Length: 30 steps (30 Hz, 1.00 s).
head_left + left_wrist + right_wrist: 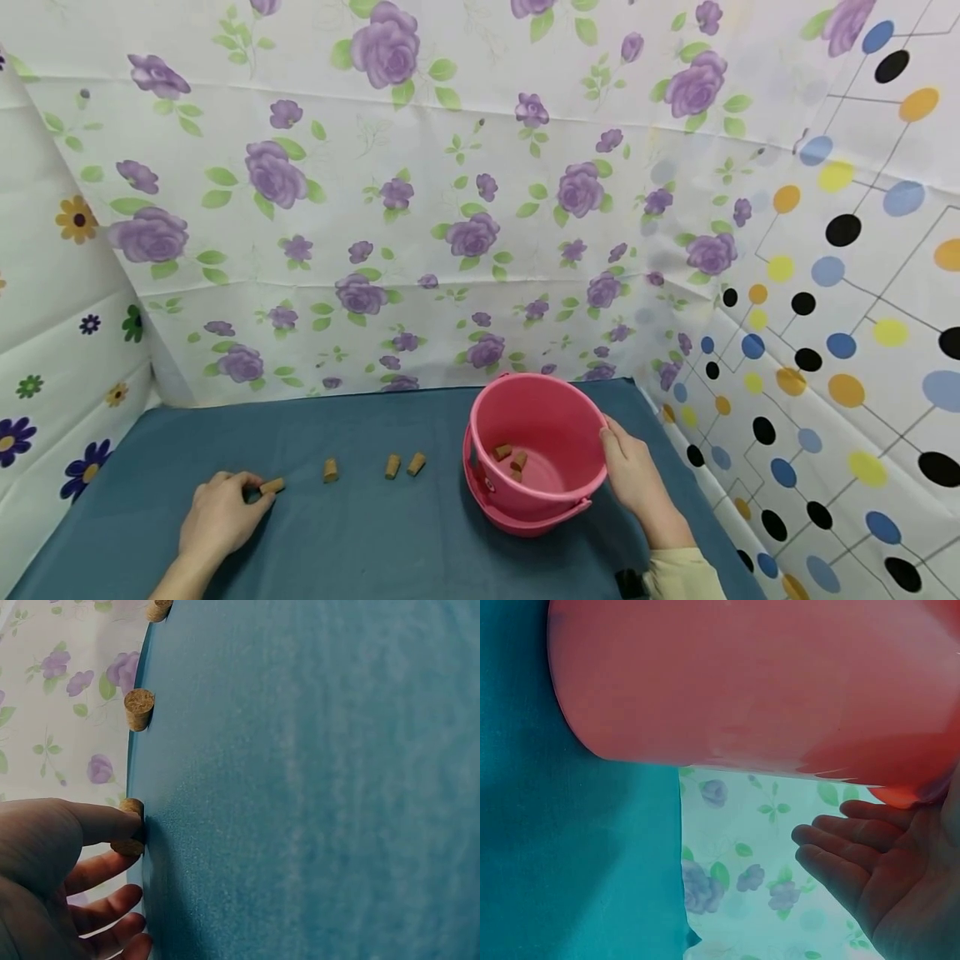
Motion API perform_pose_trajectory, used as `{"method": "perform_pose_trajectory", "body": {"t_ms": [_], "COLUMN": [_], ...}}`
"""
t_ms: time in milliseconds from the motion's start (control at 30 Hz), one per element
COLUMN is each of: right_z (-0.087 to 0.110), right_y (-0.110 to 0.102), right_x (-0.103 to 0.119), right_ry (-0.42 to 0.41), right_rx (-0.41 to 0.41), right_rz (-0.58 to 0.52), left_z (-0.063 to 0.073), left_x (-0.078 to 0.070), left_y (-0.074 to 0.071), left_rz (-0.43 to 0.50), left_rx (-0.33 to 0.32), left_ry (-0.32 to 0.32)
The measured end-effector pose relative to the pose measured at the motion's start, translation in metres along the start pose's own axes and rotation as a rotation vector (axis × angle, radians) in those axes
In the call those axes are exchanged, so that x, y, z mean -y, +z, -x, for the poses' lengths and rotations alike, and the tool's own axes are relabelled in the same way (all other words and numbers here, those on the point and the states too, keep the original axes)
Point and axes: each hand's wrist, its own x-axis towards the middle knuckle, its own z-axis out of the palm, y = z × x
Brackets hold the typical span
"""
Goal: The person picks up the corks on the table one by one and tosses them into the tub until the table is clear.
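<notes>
Your left hand (225, 517) pinches a cork (127, 844) toward the left of the blue surface (337, 550); the left wrist view shows thumb and forefinger on it and the remaining fingers loosely bent, which the head view hides. Your right hand (637, 475) grips the rim of a pink bucket (555, 433). Only the head view looks inside, where a few loose corks (519, 461) lie; the right wrist view gives you the bucket's outer wall and several of your fingers stretched out straight, away from it.

The surface's far edge runs just behind the bucket and its right edge lies beyond your right hand, while blue cloth stretches toward you from the corks.

Between your left hand and the bucket are three more corks (331, 471), two of them near each other. Floral sheeting (427, 208) rises behind, and dotted sheeting (862, 400) stands to your right.
</notes>
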Motion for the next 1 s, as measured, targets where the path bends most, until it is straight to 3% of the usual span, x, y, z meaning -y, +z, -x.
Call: {"method": "perform_pose_trajectory", "body": {"t_ms": [367, 1000], "right_z": [0.0002, -0.0006], "right_y": [0.0022, 0.0022], "right_x": [-0.0019, -0.0035], "right_ry": [-0.014, -0.02], "right_rx": [-0.007, -0.009], "right_rz": [-0.011, -0.014], "left_z": [0.002, -0.0007], "left_x": [-0.0005, 0.0053], "left_y": [0.0015, -0.0006], "left_rz": [-0.002, 0.017], "left_rx": [-0.018, 0.0], "left_ry": [-0.01, 0.028]}}
